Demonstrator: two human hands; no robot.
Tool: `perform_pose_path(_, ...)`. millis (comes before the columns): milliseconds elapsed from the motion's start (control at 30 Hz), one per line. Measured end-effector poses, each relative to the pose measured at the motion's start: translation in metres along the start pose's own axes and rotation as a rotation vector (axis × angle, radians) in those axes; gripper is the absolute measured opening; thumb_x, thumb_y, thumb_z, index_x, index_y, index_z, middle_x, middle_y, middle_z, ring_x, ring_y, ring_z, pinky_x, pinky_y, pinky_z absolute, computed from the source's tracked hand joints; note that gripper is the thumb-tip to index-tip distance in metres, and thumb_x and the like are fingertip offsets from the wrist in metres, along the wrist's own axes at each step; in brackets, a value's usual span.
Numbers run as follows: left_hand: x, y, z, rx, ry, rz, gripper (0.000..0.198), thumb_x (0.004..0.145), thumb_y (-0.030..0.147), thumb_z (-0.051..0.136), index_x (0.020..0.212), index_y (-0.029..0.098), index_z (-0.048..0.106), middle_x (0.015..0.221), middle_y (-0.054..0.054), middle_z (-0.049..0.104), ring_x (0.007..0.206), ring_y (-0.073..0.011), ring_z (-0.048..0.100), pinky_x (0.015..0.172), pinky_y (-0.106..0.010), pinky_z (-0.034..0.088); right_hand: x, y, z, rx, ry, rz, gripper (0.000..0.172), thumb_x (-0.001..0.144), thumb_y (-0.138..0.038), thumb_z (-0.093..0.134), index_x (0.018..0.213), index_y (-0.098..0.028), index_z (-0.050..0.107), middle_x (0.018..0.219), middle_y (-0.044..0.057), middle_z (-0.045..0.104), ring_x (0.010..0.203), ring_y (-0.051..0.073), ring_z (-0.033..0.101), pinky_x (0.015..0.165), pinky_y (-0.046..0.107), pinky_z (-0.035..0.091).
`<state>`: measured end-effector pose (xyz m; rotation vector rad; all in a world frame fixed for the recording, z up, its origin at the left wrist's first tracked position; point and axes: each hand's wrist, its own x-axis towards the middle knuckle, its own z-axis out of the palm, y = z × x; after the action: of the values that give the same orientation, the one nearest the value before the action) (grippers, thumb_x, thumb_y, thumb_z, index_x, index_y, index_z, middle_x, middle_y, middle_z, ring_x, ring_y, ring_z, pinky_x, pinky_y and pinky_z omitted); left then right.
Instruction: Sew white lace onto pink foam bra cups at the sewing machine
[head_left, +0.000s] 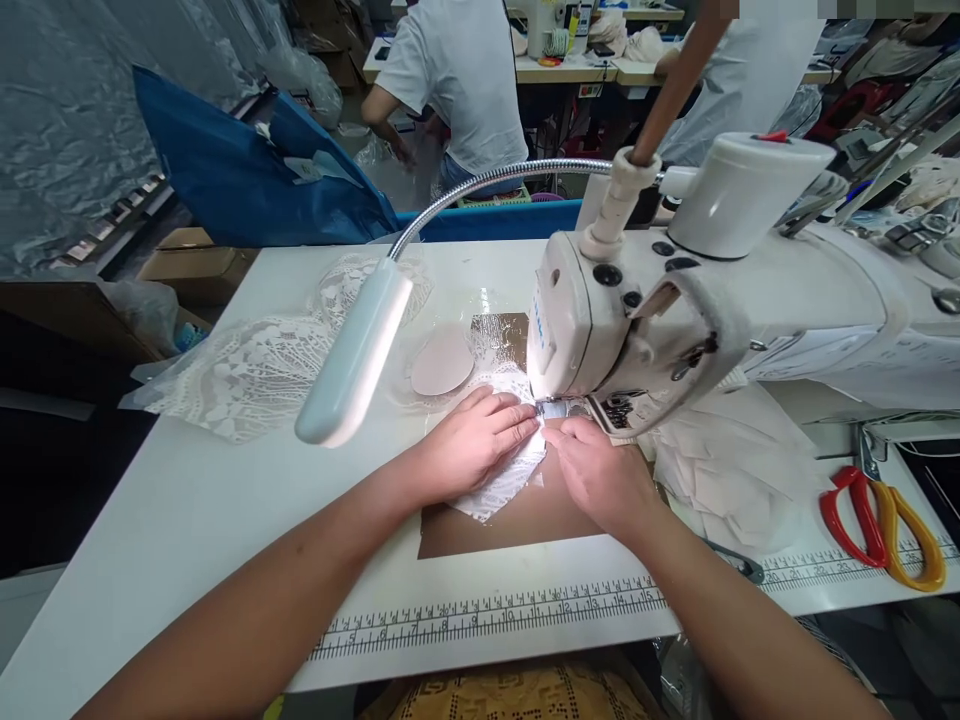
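My left hand [474, 440] lies flat, fingers stretched out, pressing a white lace piece [507, 480] onto the machine bed. My right hand [596, 470] rests beside it with fingers curled against the lace edge, close to the presser foot [556, 408] of the white sewing machine [637, 320]. Both hands meet right at the needle area. The lace lies on the brown metal plate [517, 525].
A gooseneck lamp [352, 355] hangs over the table's left middle. More lace [247, 375] and a beige oval pad [442, 363] lie behind. Folded pale fabric [731, 470] and red and yellow scissors [877, 515] sit right. A ruler strip [487, 615] runs along the front edge. People work behind.
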<state>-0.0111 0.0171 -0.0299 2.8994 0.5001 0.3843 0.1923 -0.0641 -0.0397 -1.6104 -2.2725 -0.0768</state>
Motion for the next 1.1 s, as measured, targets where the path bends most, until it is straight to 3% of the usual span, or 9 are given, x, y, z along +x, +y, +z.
perform_pose_path(267,0.002,-0.008,-0.004,-0.014,0.0,-0.058,0.036,0.097,0.027,0.043,0.128,0.013,0.055,0.13,-0.012,0.058,0.117,-0.0291,0.049,0.097,-0.047,0.039,0.002,0.001,0.002,0.054,-0.154,0.046,0.041,0.089,-0.01,0.042,0.121,-0.019,0.064,0.089,0.008,0.068,0.082,0.017,0.062,0.072,0.025,0.047)
perform_pose_path(433,-0.002,-0.01,0.001,0.031,0.009,-0.108,0.036,0.097,0.027,0.042,0.13,0.016,0.054,0.133,-0.013,0.056,0.122,-0.0305,0.046,0.101,-0.051,0.036,0.003,0.0,0.005,0.014,-0.171,0.078,0.042,0.089,-0.01,0.041,0.122,-0.024,0.063,0.086,0.006,0.067,0.078,0.017,0.061,0.064,0.024,0.045)
perform_pose_path(600,-0.007,-0.006,-0.001,0.038,0.025,-0.072,0.032,0.097,0.022,0.042,0.125,0.015,0.057,0.134,-0.013,0.055,0.118,-0.0286,0.048,0.098,-0.047,0.039,0.0,0.003,0.002,0.058,-0.098,0.081,0.041,0.089,-0.013,0.042,0.122,-0.026,0.063,0.102,0.006,0.067,0.083,0.017,0.061,0.064,0.024,0.046)
perform_pose_path(700,-0.009,0.002,-0.006,-0.026,0.003,-0.026,0.031,0.094,0.027,0.049,0.118,0.013,0.06,0.122,-0.014,0.059,0.103,-0.0254,0.053,0.091,-0.041,0.044,0.0,0.003,-0.003,0.092,-0.08,0.068,0.041,0.088,-0.012,0.042,0.118,-0.026,0.065,0.102,0.006,0.067,0.086,0.018,0.061,0.068,0.025,0.047)
perform_pose_path(867,-0.01,0.011,-0.011,-0.039,-0.048,-0.07,0.022,0.09,0.031,0.053,0.097,0.014,0.065,0.094,-0.01,0.062,0.084,-0.0214,0.055,0.078,-0.037,0.045,0.0,0.002,-0.006,0.102,-0.094,0.057,0.04,0.087,-0.011,0.043,0.116,-0.025,0.066,0.096,0.006,0.067,0.083,0.017,0.059,0.066,0.024,0.044)
perform_pose_path(967,-0.01,0.01,-0.01,-0.042,-0.051,-0.043,0.02,0.093,0.028,0.05,0.099,0.015,0.064,0.107,-0.011,0.063,0.093,-0.022,0.057,0.083,-0.036,0.045,0.0,0.001,-0.006,0.086,-0.124,0.03,0.04,0.086,-0.01,0.044,0.115,-0.025,0.066,0.088,0.005,0.066,0.076,0.015,0.057,0.058,0.023,0.039)
perform_pose_path(1100,-0.008,0.002,-0.008,-0.013,-0.09,0.06,0.033,0.091,0.016,0.046,0.123,0.015,0.055,0.134,-0.012,0.055,0.115,-0.0253,0.052,0.091,-0.038,0.044,0.0,-0.001,-0.005,0.032,-0.118,-0.057,0.042,0.082,-0.006,0.045,0.115,-0.022,0.067,0.084,0.005,0.065,0.077,0.016,0.054,0.053,0.024,0.033)
